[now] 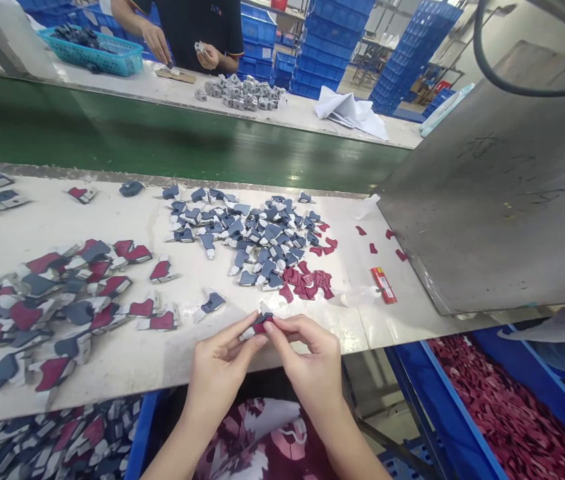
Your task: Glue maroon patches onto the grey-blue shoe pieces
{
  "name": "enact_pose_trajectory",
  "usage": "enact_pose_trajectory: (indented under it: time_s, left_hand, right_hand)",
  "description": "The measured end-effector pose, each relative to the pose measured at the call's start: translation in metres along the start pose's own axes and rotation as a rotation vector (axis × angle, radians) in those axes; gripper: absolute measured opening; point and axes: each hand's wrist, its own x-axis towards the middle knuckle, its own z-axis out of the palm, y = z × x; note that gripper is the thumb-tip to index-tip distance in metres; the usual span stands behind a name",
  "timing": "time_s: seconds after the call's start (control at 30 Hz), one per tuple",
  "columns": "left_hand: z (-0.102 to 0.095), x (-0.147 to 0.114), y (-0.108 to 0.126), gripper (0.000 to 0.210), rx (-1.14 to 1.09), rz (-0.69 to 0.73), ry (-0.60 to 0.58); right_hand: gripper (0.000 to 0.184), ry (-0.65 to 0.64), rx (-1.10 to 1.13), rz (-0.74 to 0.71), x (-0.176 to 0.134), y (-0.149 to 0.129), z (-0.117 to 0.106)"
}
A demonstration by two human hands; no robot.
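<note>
Both of my hands meet over the near edge of the white table. Between the fingertips of my left hand (227, 357) and my right hand (307, 347) is a small blue-grey plastic part (263, 321) with a dark red piece on its face. The fingers of each hand are closed on it and cover much of it. Just beyond lies a single blue-and-white part (211, 303). A heap of similar blue-and-white parts (262, 233) spreads farther back, with loose dark red pieces (307, 281) at its right edge. Parts with red faces (27, 313) lie on the left.
A red lighter (384, 285) lies to the right, near a metal panel (502, 187). Below the table are a blue bin (462, 407) of red pieces and another of parts. Across the green conveyor belt (162, 133), a person (192, 33) handles grey parts (245, 93) beside a teal basket (117, 63).
</note>
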Motion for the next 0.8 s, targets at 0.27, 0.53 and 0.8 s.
enact_pose_trajectory:
  time_s: [0.27,0.53,0.8]
  left_hand:
    - [0.006,-0.001,0.011,0.026,-0.088,0.011,0.05]
    - [0.005,-0.005,0.02,0.024,-0.084,0.018,0.032]
    - [0.008,-0.016,0.04,0.028,-0.095,-0.047,0.056]
  right_hand:
    - [0.011,0.196,-0.265,-0.343,-0.005,-0.006,0.007]
    - [0.026,0.035,0.027,-0.021,0.003,0.001,-0.006]
    - [0.016,-0.31,0.4,0.248,0.016,0.004,-0.022]
